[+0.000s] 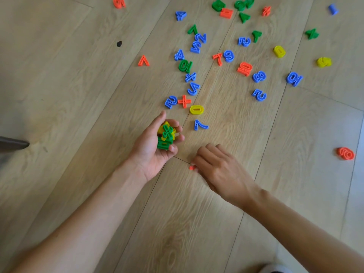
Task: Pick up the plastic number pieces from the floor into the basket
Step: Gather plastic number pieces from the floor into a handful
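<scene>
My left hand [155,146] is palm up and cups a small pile of green and yellow number pieces [166,135], fingers curled round them. My right hand [218,168] lies palm down on the floor, its fingertips pinching a small orange piece [191,167] that is mostly hidden under them. Just ahead lie a blue 7 [200,125], a yellow 0 [196,110], an orange plus [184,101] and a blue 5 [171,102]. Many more blue, green, orange and yellow pieces are scattered farther up the wooden floor. No basket is in view.
An orange piece [345,153] lies alone at the right, an orange 7 [143,61] alone at the left. A small black speck [119,43] sits on the floor upper left. A dark grey object [13,144] pokes in from the left edge.
</scene>
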Available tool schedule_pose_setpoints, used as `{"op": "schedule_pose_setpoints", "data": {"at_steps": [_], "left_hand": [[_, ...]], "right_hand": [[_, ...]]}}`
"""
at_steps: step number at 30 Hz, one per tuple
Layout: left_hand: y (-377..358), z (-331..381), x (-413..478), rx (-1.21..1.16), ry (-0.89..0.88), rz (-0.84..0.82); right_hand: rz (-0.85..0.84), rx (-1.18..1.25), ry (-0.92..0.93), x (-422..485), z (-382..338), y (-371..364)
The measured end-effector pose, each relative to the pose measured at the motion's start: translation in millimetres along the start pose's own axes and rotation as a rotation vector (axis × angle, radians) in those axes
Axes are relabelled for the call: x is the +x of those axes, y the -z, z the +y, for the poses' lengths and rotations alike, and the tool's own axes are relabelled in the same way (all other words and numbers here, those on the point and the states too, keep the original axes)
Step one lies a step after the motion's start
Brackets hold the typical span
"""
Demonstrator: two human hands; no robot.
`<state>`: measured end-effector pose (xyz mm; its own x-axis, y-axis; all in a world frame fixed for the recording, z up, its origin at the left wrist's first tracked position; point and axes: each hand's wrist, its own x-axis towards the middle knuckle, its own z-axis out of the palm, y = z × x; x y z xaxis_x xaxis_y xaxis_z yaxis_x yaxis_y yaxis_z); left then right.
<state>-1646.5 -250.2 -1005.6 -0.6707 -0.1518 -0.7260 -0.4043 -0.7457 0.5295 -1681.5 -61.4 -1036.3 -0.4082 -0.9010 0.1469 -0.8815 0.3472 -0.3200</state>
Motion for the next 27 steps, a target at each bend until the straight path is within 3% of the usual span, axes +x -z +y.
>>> {"op": "schedule_pose_setpoints", "data": {"at_steps": [5,10,12,15,17,21,27], "left_hand": [[-7,-7,-4,0.04,0.024,-0.045],[-20,-13,-9,-0.141,0.058,-0.154],[-18,-13,-7,-0.157,0.055,-0.128],[-11,-10,-4,-0.207,0.094,-0.103],[-6,-8,-1,-0.23,0.105,-0.075],[-4,-8,0,-0.221,0.111,-0.046],[-5,-5,1,-0.188,0.122,-0.034]], "right_hand": [[0.26,0.179,-0.158,25,-20,31],[0.254,0.029,-0.086,49,-25,31],[0.282,0.135,-0.116,49,-20,34],[0.323,0.37,-0.325,51,4,35],[0.178,0.327,-0.382,56,26,32],[-0.249,-0.04,-0.18,73,60,27],[-0.257,-0.089,-0.064,88,71,28]]}}
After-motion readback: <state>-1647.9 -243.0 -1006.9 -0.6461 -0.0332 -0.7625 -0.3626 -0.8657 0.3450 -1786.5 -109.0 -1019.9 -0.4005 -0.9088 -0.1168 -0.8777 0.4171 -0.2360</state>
